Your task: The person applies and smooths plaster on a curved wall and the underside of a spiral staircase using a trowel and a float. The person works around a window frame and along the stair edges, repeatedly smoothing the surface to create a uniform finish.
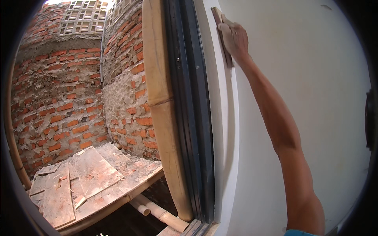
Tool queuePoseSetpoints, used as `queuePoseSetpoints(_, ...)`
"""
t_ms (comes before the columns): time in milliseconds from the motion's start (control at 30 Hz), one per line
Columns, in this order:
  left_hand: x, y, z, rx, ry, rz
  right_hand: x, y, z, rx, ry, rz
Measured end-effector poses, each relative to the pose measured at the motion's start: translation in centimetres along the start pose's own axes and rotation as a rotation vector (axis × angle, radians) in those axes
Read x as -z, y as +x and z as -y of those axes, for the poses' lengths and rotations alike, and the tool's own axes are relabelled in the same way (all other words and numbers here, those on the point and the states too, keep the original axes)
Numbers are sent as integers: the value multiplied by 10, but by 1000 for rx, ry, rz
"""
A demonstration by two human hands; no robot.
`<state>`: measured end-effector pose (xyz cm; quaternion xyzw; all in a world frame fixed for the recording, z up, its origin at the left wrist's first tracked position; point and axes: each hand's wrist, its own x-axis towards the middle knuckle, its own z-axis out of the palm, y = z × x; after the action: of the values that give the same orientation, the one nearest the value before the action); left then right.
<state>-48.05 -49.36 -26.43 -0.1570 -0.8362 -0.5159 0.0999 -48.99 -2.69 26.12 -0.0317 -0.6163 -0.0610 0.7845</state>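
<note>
My right hand [235,39] is raised high, its fingers closed around a long, narrow sanding block [228,59]. The block lies flat along the white edge of the window reveal [226,118], close to the corner where it meets the pale wall [315,78]. From the lower right my bare forearm reaches up across that wall, with a bit of blue sleeve at the bottom. What face the block presses with is hidden. My left hand is out of the picture.
A dark window frame [197,118] stands left of the reveal, with a thick bamboo pole [159,114] upright beside it. Outside, a dusty plank platform [94,173] rests on bamboo poles [159,212] over a dark gap. Rough brick walls [59,98] rise behind it.
</note>
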Motion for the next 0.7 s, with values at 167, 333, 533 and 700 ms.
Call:
queuePoseSetpoints(167, -3, -2, 1, 20, 80, -61, -26, 2, -32, 88, -31, -87)
queuePoseSetpoints(333, 10, -17, -4, 0, 185, -171, 13, -1, 14, -98, 115, -10)
queuePoseSetpoints(533, -16, -3, 31, 51, 131, -44, -26, 38, -21, 68, 6, -198)
queuePoseSetpoints(700, -5, -7, 1, 135, 17, -76, 6, -16, 40, -3, 64, -36)
